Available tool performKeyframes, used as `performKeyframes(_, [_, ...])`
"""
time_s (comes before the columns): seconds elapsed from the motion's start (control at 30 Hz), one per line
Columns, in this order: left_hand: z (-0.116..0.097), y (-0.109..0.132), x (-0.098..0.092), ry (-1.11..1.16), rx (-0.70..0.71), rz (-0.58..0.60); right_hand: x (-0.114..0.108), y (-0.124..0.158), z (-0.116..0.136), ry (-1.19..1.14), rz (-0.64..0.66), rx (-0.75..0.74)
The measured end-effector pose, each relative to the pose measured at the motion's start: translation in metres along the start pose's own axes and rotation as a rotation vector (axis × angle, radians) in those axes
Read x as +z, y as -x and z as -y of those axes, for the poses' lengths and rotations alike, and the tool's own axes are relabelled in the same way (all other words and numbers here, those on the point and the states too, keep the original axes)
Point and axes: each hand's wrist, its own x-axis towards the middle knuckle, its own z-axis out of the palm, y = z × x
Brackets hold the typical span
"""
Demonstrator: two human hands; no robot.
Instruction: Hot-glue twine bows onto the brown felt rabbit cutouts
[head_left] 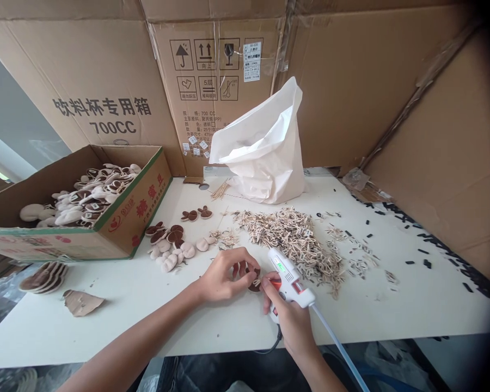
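My left hand [224,275] is closed around a small dark brown plush piece [255,284], low over the white table. A pale loop appears to lie on this piece; my fingers partly hide it. In my right hand [292,321] is a white hot glue gun [286,272] with a green light, pointing left, its tip hidden behind my fingers near the brown piece. A pale glue stick [335,332] runs out of the gun's back. Just beyond both hands lies a heap of small cream loops [286,234]. Brown-and-cream rabbit-head plush pieces [175,237] lie beyond my left hand.
An open cardboard box [147,190] holding many plush pieces stands at left. Near it are a stack of brown pieces [44,276] and a torn cardboard scrap [81,303]. A white bag [265,158] stands at the back. Small black pieces [422,251] are scattered right.
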Motion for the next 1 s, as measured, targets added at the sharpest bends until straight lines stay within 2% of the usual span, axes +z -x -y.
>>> performKeyframes(0.17, [0.000, 0.000, 0.002, -0.029, -0.013, 0.095, 0.001, 0.002, 0.002, 0.007, 0.006, -0.008])
performKeyframes(0.3, [0.000, 0.001, 0.002, -0.030, -0.033, 0.122, 0.001, 0.002, 0.002, -0.001, 0.004, -0.008])
performKeyframes(0.47, [0.000, 0.000, 0.004, 0.039, -0.079, 0.103, 0.001, 0.003, 0.006, -0.003, -0.008, 0.024])
performKeyframes(0.73, [0.002, 0.000, 0.004, 0.098, -0.125, 0.008, 0.001, 0.002, 0.011, -0.054, 0.013, 0.017])
performKeyframes(1.0, [0.003, 0.000, 0.009, 0.040, -0.120, 0.053, 0.002, 0.003, 0.009, -0.021, -0.005, 0.041])
